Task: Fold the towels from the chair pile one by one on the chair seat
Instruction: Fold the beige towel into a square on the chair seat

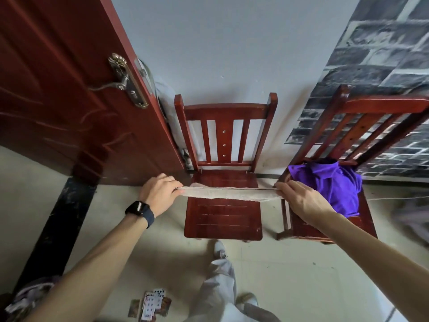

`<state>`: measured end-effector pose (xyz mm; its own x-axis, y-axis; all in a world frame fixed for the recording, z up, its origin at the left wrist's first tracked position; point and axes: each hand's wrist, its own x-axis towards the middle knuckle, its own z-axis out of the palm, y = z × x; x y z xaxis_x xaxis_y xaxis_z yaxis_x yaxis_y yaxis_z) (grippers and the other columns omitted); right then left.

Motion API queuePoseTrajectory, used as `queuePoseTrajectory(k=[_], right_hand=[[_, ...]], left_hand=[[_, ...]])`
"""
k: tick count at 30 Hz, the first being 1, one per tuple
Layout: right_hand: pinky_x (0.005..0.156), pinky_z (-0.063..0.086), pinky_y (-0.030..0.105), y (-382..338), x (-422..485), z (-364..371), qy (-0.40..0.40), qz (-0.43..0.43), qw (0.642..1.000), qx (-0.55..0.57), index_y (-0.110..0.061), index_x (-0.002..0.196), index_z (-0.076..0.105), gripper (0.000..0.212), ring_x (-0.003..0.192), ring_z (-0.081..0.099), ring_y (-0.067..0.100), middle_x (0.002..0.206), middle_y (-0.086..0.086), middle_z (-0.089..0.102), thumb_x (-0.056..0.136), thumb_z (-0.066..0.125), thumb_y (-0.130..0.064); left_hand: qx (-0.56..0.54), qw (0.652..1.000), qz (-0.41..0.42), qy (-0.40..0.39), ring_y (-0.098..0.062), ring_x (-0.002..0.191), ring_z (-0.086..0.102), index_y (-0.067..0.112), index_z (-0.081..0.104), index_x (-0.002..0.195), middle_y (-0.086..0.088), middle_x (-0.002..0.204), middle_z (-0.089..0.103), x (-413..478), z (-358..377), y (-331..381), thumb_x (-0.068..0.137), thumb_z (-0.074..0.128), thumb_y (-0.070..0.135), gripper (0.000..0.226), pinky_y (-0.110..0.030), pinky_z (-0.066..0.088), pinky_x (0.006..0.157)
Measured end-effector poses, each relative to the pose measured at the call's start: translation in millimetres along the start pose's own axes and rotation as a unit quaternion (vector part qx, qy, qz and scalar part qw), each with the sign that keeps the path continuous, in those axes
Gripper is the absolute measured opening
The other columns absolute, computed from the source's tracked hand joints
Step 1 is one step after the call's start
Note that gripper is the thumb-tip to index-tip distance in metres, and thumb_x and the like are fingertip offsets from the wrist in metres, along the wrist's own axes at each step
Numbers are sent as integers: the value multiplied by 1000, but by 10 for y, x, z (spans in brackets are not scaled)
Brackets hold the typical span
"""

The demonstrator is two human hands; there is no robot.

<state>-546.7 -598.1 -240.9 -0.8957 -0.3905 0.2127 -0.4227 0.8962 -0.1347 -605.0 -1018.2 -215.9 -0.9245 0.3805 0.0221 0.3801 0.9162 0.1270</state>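
Your left hand [160,191] and right hand [299,197] hold a beige towel [227,194] stretched taut between them, one end in each. It hangs level across the middle chair, just above the back half of the seat [222,217]. From this angle it reads as a narrow band, edge-on, so you likely have it doubled lengthwise already. I cannot count the layers.

Grip: left fingers are curled over the towel's end, thumb underneath, pinching it. On the right, the fingertips and thumb pinch the other end, with the knuckles toward the camera. Both holds look firm, and there is only a little sag in the span.

The pile: a heap of purple cloth [329,184] sits bunched on the second chair [365,223], to your right, close behind your right hand. It looks unfolded. How many pieces are in it cannot be told.

Progress, as a judgement: early. No folded towel shows on the bare slats of the middle seat, front or back. This beige one is mid-fold and not yet laid down. Left to do: lower it to the seat, bring the ends together, flatten it, then take the purple pile piece by piece.

Also noted: a watch [138,209] on your left wrist, a red door [58,89] to the left, and playing cards [152,305] on the floor by your feet.
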Motion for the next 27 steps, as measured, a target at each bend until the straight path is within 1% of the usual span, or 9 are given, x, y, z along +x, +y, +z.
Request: queuePoseTrajectory(k=[2,4,6,8,11,14,20,24,27], right_hand=[[40,49,34,24,-2,85,-23,-42,998,-32,-6,99,66,20,64,60,29,76,8,56,85,52,-6],[39,47,32,60,16,182,-73,-63,994,-56,-6,89,66,26,57,57,27,69,7,54,67,71,8],[41,44,32,106,59,302,-111,-77,988,-78,-6,82,68,33,52,55,24,64,5,54,57,82,10],[41,44,31,120,148,401,-129,-91,983,-92,-8,76,67,29,50,54,22,60,3,53,57,83,8],[39,44,30,175,313,615,-125,-107,981,-104,-9,70,67,13,47,54,21,58,2,53,69,68,4],[39,45,31,267,517,826,-113,-103,982,-111,-7,71,66,30,48,53,23,59,5,52,76,38,2],[41,48,34,468,937,1119,-104,-59,985,-123,-3,75,65,27,53,59,30,64,10,56,76,38,-1],[43,50,38,539,1048,1240,-140,-5,983,-117,1,82,65,15,58,60,34,69,14,58,70,58,5],[44,50,38,557,969,1360,-136,3,984,-116,0,83,64,20,60,58,34,71,14,57,75,46,4]], left_hand=[[55,997,58,-7,-22,66,59,22,77,78,5,69,68,0,100,-56,84,61,36,22,-30,45,56],[83,992,97,-17,-21,64,59,21,74,73,3,66,66,18,211,-112,82,65,34,18,-30,41,56],[104,985,129,-41,-21,66,59,22,72,72,4,66,67,84,346,-186,75,74,21,4,-29,39,57],[119,981,123,-94,-21,71,59,23,72,75,4,70,68,189,480,-212,67,79,7,19,-29,39,62],[138,973,60,-176,-20,104,57,25,69,108,3,103,70,380,696,-225,89,55,6,30,-34,39,86],[162,963,37,-213,-20,118,52,24,63,120,3,120,65,655,862,-275,95,45,7,35,-35,39,97],[161,971,39,-174,-24,98,58,21,69,104,0,103,69,1185,1062,-482,88,53,6,27,-36,40,79],[169,974,33,-146,-26,78,59,19,70,80,0,78,67,1334,1181,-532,74,69,6,14,-34,39,66],[160,977,41,-131,-28,71,58,18,68,73,-1,71,66,1271,1338,-539,71,78,12,11,-35,39,62]])
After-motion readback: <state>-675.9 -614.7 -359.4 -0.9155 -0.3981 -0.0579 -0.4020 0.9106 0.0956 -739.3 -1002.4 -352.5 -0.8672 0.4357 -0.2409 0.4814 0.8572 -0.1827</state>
